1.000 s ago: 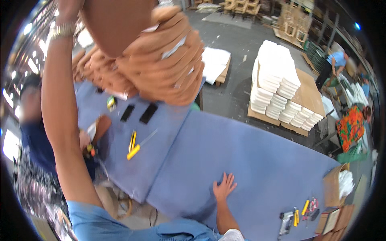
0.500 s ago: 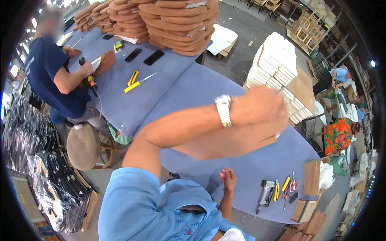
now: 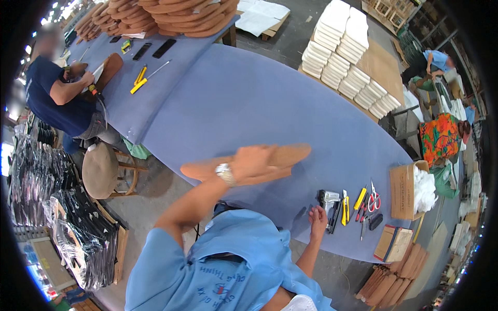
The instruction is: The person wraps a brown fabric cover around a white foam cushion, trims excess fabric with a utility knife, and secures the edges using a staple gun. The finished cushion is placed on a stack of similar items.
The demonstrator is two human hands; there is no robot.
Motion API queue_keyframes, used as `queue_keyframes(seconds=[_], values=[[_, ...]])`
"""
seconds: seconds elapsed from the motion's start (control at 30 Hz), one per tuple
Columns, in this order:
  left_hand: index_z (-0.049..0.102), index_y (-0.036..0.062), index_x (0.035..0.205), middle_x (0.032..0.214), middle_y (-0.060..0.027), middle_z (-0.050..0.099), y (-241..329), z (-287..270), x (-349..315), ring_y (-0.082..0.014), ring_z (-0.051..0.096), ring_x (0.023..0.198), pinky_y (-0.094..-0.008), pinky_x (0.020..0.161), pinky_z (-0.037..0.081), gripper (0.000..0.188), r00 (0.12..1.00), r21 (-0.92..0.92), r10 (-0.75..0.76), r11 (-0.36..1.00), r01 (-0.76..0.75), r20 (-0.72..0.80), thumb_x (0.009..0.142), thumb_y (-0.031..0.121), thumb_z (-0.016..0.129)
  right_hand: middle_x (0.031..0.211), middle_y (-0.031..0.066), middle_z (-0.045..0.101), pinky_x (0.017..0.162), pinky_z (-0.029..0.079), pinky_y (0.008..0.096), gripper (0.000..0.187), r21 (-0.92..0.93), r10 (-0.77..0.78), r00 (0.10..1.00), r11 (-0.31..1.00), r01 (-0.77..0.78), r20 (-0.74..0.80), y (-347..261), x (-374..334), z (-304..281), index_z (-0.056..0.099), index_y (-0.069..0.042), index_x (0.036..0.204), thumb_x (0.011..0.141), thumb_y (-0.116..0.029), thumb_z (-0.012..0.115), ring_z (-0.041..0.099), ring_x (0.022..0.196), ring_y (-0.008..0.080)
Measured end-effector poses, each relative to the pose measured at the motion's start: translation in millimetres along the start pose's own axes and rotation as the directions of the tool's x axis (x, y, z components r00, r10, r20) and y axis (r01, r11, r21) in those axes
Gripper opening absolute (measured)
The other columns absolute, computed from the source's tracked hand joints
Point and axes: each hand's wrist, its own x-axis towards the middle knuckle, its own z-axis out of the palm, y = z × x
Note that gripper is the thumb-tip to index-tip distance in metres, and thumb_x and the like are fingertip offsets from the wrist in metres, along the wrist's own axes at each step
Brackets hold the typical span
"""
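Note:
My left hand (image 3: 253,165), a metal watch on its wrist, is closed over a brown upholstered seat pad (image 3: 293,154). The pad looks tilted, its long edge toward me, at the near side of the blue-grey table (image 3: 233,98); whether it touches the surface I cannot tell. Over by the table's near right edge, my right hand (image 3: 317,220) holds nothing I can see, with fingers loosely bent and apart. It is beside a silver and black staple gun (image 3: 328,199), and contact between them is unclear.
Right of the staple gun lie yellow cutters (image 3: 360,198), red-handled scissors (image 3: 373,202) and a black brush-like block (image 3: 376,222). A cardboard box (image 3: 402,192) holds white stuffing. Brown pads (image 3: 187,18) are stacked far left, where a co-worker (image 3: 59,93) uses a tool. White pads (image 3: 337,52) stand beyond the table.
My left hand has brought the brown pad down, nearer and to the left. My right hand has moved right, up to the staple gun. The view has shifted too.

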Motion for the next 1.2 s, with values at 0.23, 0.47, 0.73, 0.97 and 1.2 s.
queue_keyframes(seconds=[0.23,0.47,0.73,0.97,1.2], values=[[0.064,0.0061,0.134,0.12,-0.0181,0.072,-118.3,6.1,-99.5,-0.0385,0.068,0.112,-0.0467,0.096,0.054,0.072,0.964,0.067,-0.158,0.982,0.176,-0.216,0.076,0.041,0.089,0.11,0.0009,0.067,0.09,0.048,0.0274,0.031,0.077,-0.001,1.0,0.997,-0.001,0.02,-38.5,31.1,-10.1,0.067,-0.005,0.122,0.099,-0.024,0.072,0.062,0.102,0.0121],[0.063,0.006,0.135,0.119,-0.0186,0.073,-89.5,2.6,-94.2,-0.0377,0.07,0.109,-0.0464,0.092,0.056,0.084,0.946,0.126,-0.256,0.951,0.283,-0.198,0.068,0.047,0.093,0.117,0.0128,0.073,0.094,0.053,0.0342,0.031,-0.22,-0.262,0.964,0.938,0.267,0.05,-91.3,90.8,10.7,0.068,-0.001,0.123,0.102,-0.024,0.064,0.069,0.107,0.0215],[0.064,0.0014,0.132,0.108,-0.0235,0.074,-5.5,13.2,-4.5,-0.0428,0.072,0.098,-0.0515,0.085,0.056,0.077,0.992,0.145,-0.102,0.983,0.112,-0.077,0.094,0.068,0.059,0.108,0.0138,0.076,0.094,0.053,0.0364,0.058,0.03,-0.35,0.893,0.934,0.357,0.284,-197.5,110.3,201.1,0.077,-0.001,0.104,0.105,-0.053,0.052,0.069,0.109,0.0245],[0.064,-0.0083,0.119,0.099,-0.0305,0.072,35.4,23.1,80.3,-0.0483,0.069,0.095,-0.0552,0.085,0.053,0.079,0.966,-0.01,-0.127,0.991,0.133,0.225,0.1,0.066,0.047,0.077,0.0109,0.069,0.071,0.051,0.0358,0.06,0.235,-0.198,0.928,0.964,0.126,0.315,-207.5,92.1,204.7,0.074,0.002,0.079,0.106,-0.045,0.05,0.063,0.073,0.0186],[0.062,-0.0098,0.106,0.097,-0.0286,0.071,39.7,59.0,105.7,-0.0457,0.071,0.089,-0.0528,0.078,0.056,0.055,0.968,0.001,0.127,0.992,-0.13,0.218,0.103,0.044,0.054,0.07,0.006,0.064,0.067,0.047,0.0318,0.054,0.494,-0.312,0.941,0.843,0.213,0.128,-164.9,100.9,210.5,0.071,0.002,0.071,0.104,-0.036,0.053,0.058,0.066,0.0156]])
